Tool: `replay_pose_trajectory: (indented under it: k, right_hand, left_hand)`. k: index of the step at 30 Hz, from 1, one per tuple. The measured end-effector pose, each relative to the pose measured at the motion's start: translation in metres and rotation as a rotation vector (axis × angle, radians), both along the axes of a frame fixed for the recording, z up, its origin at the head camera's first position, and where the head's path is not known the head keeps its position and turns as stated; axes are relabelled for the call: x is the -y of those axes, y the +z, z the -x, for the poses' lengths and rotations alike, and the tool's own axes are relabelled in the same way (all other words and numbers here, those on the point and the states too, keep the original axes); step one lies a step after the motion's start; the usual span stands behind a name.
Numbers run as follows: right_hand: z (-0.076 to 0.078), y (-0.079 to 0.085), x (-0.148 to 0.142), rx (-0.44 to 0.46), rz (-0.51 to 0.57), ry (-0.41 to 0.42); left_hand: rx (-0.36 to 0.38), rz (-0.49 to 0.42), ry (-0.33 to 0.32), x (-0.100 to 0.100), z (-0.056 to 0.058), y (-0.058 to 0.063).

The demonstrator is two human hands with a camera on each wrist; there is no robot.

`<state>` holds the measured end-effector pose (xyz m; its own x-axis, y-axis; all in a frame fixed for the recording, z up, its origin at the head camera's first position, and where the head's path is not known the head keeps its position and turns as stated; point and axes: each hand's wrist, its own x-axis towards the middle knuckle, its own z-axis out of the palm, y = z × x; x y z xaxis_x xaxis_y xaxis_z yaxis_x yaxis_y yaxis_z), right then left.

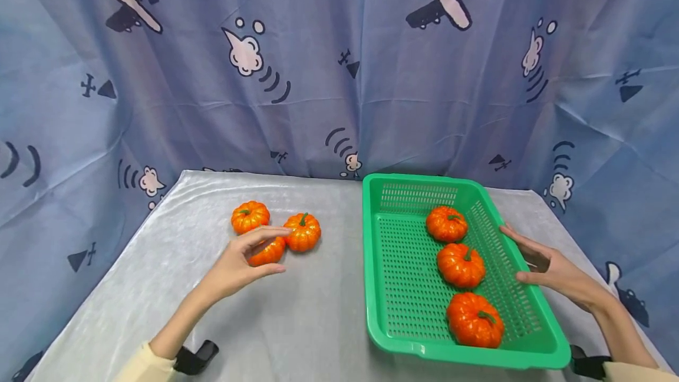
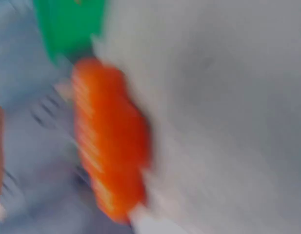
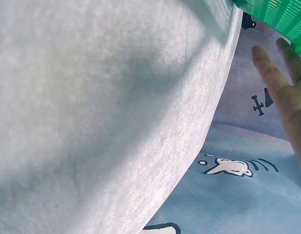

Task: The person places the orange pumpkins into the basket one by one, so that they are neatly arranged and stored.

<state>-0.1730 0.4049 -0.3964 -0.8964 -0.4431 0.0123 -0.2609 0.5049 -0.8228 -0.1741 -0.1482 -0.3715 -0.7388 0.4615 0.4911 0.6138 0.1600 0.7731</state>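
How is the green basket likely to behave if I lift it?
The green basket looks thin-walled and perforated, so on its own it's probably light and may flex. Its three pumpkins sit toward the right, so that side could dip. They're rounded and look loose, so tilting might set them rolling.

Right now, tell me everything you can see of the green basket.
The green basket looks plastic: rectangular, rounded corners, smooth rim, perforated floor and walls. It sits upright on the pale tablecloth, three orange pumpkins resting inside toward its right side. The right hand is at its right rim; contact is unclear.
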Motion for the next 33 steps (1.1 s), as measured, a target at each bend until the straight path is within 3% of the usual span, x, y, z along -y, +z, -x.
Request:
replay_pose_trajectory:
  k: [6,9,12,18,27,33]
  right_hand:
    - [0.001,0.000,0.001,0.003,-0.001,-0.024]
    - [0.001,0.000,0.002,0.003,-0.006,-0.025]
    - [0.000,0.001,0.002,0.004,-0.007,-0.023]
    - [-0.001,0.002,0.002,0.013,0.011,-0.019]
    - [-0.001,-0.003,-0.001,0.029,0.024,-0.006]
    - [0.000,-0.001,0.000,0.024,0.022,-0.011]
  left_hand:
    - [0.037,0.012,0.092,0.054,0.030,-0.047]
    - [0.041,0.025,0.093,0.068,0.042,-0.067]
    - [0.046,0.057,0.083,0.074,0.053,-0.079]
    - [0.065,0.145,0.068,0.074,0.066,-0.087]
    - [0.013,0.376,0.128,0.067,0.083,-0.082]
    - [0.062,0.365,0.134,0.054,0.088,-0.089]
